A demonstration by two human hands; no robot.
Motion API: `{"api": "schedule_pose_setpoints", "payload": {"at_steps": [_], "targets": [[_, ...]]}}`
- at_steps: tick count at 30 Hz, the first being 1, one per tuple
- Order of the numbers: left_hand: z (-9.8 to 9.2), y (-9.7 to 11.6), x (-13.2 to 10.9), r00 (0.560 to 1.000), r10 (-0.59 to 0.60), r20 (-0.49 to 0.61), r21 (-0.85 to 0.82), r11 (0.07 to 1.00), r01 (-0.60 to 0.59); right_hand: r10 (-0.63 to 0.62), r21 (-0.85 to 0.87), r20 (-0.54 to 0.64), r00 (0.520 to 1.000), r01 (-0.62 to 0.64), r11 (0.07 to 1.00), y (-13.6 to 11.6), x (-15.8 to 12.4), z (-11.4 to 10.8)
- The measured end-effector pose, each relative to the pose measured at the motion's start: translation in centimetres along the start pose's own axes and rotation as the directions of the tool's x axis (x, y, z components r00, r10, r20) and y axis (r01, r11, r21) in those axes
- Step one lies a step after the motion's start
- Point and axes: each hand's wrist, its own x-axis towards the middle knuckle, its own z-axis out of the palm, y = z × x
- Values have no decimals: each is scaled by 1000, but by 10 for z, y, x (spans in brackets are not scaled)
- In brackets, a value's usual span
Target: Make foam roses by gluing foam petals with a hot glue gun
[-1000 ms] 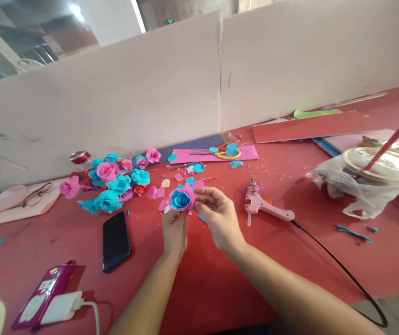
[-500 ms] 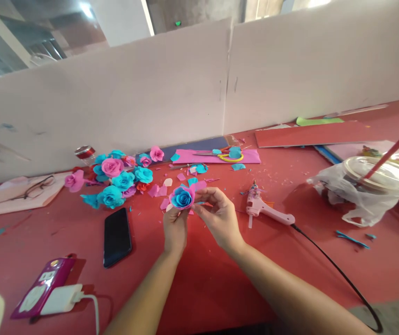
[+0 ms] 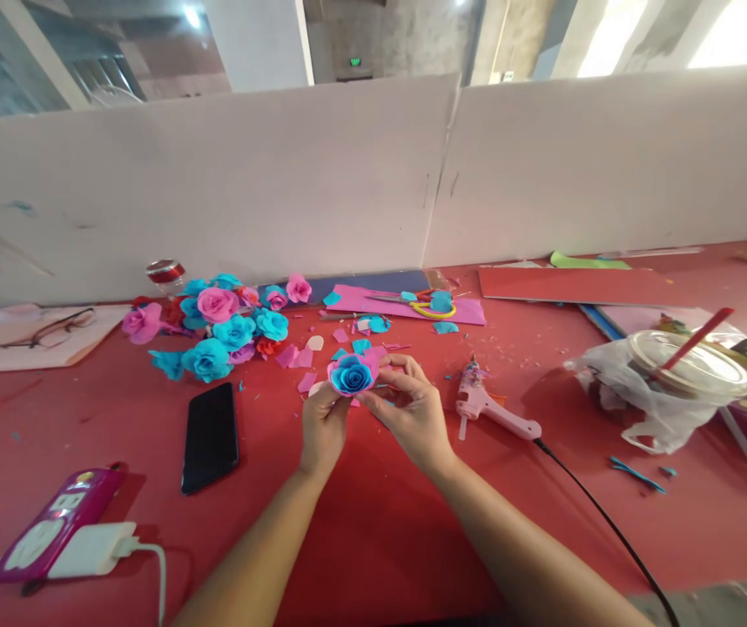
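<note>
A paper flower point(image 3: 353, 374), blue inside with pink outer petals, is held up over the middle of the red table. My left hand point(image 3: 325, 427) is closed around its underside from the left. From the right, my right hand point(image 3: 413, 409) pinches the pink petal at the flower's edge between thumb and fingers. Behind the flower lie pink and blue paper scraps point(image 3: 306, 381). To the right of my right hand rests a pink glue gun point(image 3: 494, 414) with a black cord. Scissors with yellow handles point(image 3: 435, 310) lie on a pink paper strip point(image 3: 347, 300) farther back.
A bunch of blue and pink paper flowers point(image 3: 233, 333) lies at back left, near a black phone point(image 3: 210, 438). A purple power strip point(image 3: 53, 527) with a white charger point(image 3: 92, 550) is at front left. A lidded cup point(image 3: 690, 361) in a plastic bag stands right. A white partition point(image 3: 217, 183) borders the back.
The view has shifted a little, so the table contents sit differently in the picture. Both hands keep hold of the flower, which has turned slightly and shows more blue at its edge.
</note>
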Motion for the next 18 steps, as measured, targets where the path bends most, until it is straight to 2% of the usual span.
{"api": "schedule_pose_setpoints", "payload": {"at_steps": [3, 8, 13, 18], "targets": [[-1, 2, 1, 997, 41, 72, 31, 999, -44, -52, -74, 25, 998, 54, 996, 1, 0, -1], [-1, 10, 2, 997, 73, 38, 83, 994, -76, -138, -271, 18, 990, 138, 953, -3, 1, -2], [2, 19, 0, 999, 33, 25, 32, 999, -34, -118, -358, 39, 992, 124, 925, -7, 1, -2], [3, 16, -1, 998, -21, 57, -48, 999, 24, -139, -400, 59, 989, 151, 904, -8, 1, -2]]}}
